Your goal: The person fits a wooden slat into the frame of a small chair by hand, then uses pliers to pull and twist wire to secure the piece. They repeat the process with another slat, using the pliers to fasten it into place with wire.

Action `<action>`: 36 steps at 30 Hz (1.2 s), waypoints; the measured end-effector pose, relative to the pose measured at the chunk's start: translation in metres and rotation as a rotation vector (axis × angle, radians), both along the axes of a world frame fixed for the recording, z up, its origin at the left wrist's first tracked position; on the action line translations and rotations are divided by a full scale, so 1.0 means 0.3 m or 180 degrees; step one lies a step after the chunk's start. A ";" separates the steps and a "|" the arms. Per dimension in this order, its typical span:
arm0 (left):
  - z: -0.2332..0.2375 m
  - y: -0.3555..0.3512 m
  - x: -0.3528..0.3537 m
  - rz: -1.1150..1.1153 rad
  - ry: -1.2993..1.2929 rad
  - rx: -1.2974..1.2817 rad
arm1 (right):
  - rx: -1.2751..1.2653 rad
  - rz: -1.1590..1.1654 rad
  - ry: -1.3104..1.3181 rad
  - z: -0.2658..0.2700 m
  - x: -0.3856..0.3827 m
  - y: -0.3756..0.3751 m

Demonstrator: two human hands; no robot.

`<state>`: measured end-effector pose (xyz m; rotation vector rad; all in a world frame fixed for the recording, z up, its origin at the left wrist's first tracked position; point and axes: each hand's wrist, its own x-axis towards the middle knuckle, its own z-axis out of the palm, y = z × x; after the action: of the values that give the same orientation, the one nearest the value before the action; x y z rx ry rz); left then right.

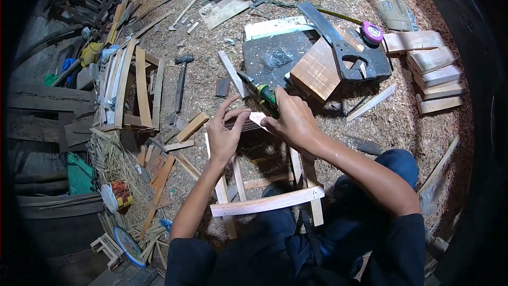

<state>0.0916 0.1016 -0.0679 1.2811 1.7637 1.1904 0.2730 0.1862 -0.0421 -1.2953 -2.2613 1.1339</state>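
Between my knees stands a pale wooden frame with legs and cross rails; its curved near rail (270,202) faces me. My right hand (293,119) is closed around a hand tool with a green and yellow handle (266,95). Its dark end points up and to the left, and I cannot tell its exact kind. The thumb of that hand lies by a light wooden piece (257,118) at the far end of the frame. My left hand (226,132) curls its thumb and fingers at the other side of that far end, gripping the wood there.
Ahead is a dark block (264,58) bearing a wood block (316,69), a handsaw (346,55) and a pink tape measure (372,33). A hammer (181,82) lies left, near a slatted wooden frame (132,90). Cut wood blocks (436,71) are stacked right. Shavings cover the floor.
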 end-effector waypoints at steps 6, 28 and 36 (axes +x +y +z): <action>0.007 -0.012 0.005 -0.0126 0.0672 0.0242 | 0.0029 0.0054 -0.0051 0.000 -0.001 0.000; 0.014 -0.011 0.013 -0.0258 0.1548 0.0684 | 0.0106 0.0020 -0.0068 -0.003 -0.002 -0.007; 0.003 -0.005 -0.015 -0.0412 0.1340 0.0657 | 0.0027 -0.0348 0.0371 0.078 0.019 -0.083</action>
<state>0.0870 0.1001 -0.0668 1.8486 1.8415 1.1085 0.2787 0.1612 -0.0188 -1.2972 -2.0837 1.1296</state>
